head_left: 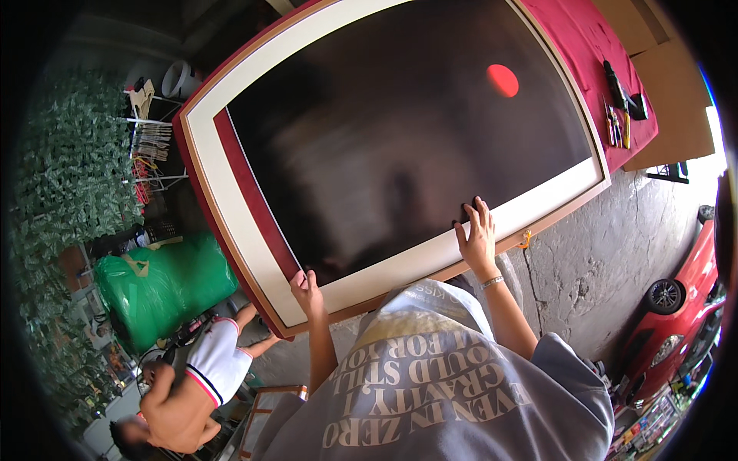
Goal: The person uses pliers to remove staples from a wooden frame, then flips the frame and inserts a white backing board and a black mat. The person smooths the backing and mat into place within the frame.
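A large wooden picture frame (231, 265) with a wide cream border lies on a red-covered table in front of me. Inside it is a glossy black panel (330, 146) with a red disc (503, 81) near its far right. Between the panel's left edge and the cream border shows a dark red strip (254, 192). My left hand (307, 290) has its fingers curled at the panel's near left corner, pinching the edge there. My right hand (480, 238) lies with fingers stretched over the panel's near edge and the cream border.
Pliers and other hand tools (617, 127) lie on the red cloth (573, 38) at the right, beside cardboard (676, 100). At the left are a green plastic-wrapped bundle (169, 288), leafy greenery (69, 154) and a person (184, 384) in white shorts. A red car (676, 323) stands far right.
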Available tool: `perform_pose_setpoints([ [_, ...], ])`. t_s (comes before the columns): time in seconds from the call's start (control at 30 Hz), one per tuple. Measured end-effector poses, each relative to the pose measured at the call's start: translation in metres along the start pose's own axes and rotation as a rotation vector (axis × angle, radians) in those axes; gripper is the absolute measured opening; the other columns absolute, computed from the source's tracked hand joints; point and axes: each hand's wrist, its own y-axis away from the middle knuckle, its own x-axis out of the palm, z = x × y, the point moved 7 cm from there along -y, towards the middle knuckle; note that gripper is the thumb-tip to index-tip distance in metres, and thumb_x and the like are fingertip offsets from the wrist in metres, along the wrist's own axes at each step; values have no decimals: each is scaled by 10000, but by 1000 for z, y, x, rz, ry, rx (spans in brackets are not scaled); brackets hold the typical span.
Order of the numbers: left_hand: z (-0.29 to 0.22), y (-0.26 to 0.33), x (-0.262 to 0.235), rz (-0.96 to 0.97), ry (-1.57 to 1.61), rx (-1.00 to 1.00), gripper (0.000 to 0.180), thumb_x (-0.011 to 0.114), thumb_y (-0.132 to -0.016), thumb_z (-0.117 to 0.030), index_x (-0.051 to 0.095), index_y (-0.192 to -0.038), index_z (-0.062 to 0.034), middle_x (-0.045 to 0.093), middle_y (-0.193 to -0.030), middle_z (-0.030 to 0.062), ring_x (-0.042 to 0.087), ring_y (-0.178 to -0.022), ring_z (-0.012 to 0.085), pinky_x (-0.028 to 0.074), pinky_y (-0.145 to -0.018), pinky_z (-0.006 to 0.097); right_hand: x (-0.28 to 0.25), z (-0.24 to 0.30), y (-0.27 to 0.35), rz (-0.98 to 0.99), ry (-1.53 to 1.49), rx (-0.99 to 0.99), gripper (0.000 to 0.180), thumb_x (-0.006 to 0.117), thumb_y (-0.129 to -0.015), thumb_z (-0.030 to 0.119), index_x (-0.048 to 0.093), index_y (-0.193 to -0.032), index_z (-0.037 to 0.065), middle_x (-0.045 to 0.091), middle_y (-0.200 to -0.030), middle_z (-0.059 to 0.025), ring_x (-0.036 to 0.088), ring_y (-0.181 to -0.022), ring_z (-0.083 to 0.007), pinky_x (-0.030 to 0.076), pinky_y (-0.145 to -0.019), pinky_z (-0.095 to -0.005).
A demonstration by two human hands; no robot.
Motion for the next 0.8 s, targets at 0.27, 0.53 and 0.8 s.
perform_pose_setpoints([
  [0.27, 3, -23, -4, 5, 29, -19, 260, 735, -944, -145, 618, -1113, 14, 607, -949, 29, 564, -902, 128, 467, -856, 289, -7, -4, 0, 34, -25, -37, 477, 680, -941, 214, 546, -1369, 53, 415, -1546, -214, 393, -1423, -406, 323, -1167, -508],
  [0.53, 1, -20, 2, -38, 20, 1, 253, 756, -923, -128, 618, -1077, 18, 610, -856, 13, 564, -821, 101, 462, -774, 252, -10, -3, -2, 60, -29, -82, 484, 676, -944, 226, 534, -1378, 66, 416, -1545, -201, 395, -1419, -399, 319, -1150, -516],
  [0.8, 1, -20, 6, -146, 35, 42, 238, 767, -924, -146, 621, -1021, 14, 644, -889, 49, 581, -810, 113, 498, -747, 279, -13, -17, -3, -64, -419, 65, 293, 655, -987, 207, 600, -1217, 33, 604, -1244, -168, 594, -1152, -292, 471, -992, -434],
])
